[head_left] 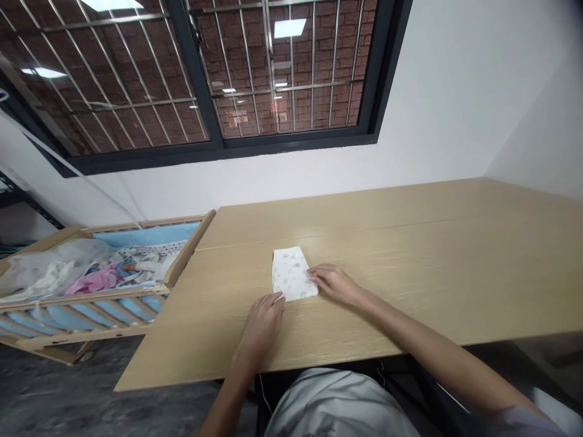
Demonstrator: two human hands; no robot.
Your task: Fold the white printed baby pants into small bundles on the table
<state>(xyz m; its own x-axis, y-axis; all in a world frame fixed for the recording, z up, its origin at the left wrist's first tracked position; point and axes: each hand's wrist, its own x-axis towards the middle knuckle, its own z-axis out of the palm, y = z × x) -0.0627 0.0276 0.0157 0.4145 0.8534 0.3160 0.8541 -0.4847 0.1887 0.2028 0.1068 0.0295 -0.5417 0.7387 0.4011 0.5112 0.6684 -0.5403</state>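
Observation:
A small folded white cloth [292, 272] with a faint printed pattern lies flat on the light wooden table [410, 255]. My left hand [264, 318] rests at the cloth's near left corner, its fingers curled down onto that corner. My right hand [332, 281] lies at the cloth's right edge, fingertips pressed together on the fabric. Both forearms reach in from the near edge of the table.
A wooden baby crib [104, 291] with a blue liner stands left of the table, holding a heap of small clothes [98, 273]. A white wall and a barred window [218, 73] are behind the table. Another wall closes the right side.

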